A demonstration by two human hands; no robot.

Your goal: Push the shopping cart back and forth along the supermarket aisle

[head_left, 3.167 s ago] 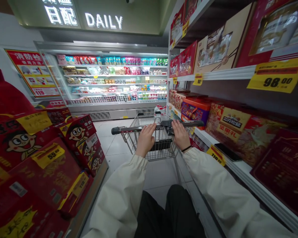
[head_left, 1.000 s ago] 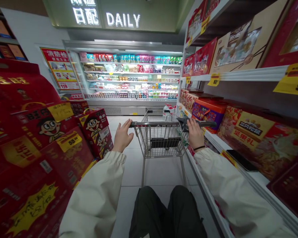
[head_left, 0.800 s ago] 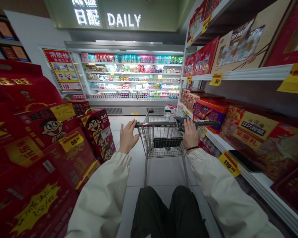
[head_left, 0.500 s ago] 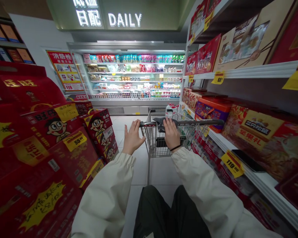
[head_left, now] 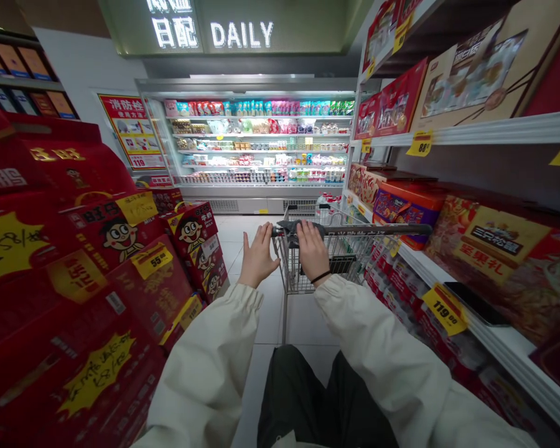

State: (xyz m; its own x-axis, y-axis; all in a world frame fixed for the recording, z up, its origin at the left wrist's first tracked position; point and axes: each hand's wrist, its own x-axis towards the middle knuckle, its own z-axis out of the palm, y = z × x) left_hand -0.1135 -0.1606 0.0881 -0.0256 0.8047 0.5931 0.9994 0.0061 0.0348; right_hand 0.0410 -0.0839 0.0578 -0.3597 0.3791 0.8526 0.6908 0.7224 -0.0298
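Shopping-cart handle (head_left: pixel 378 229) is being gripped by the curled right hand (head_left: pixel 312 252), the left hand (head_left: pixel 259 255) spreading open just beside it, a lit "DAILY" sign (head_left: pixel 241 35) glowing ahead.

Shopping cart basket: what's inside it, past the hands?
Through the wire of the shopping cart basket a dark panel shows low down. White bottles stand at the far end, inside or beyond it, I cannot tell. The right hand and cart handle cover the near part.

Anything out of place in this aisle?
A black smartphone lies loose on the white shelf right of the shopping cart, beside a red nut gift box; a phone doesn't belong among the stock.
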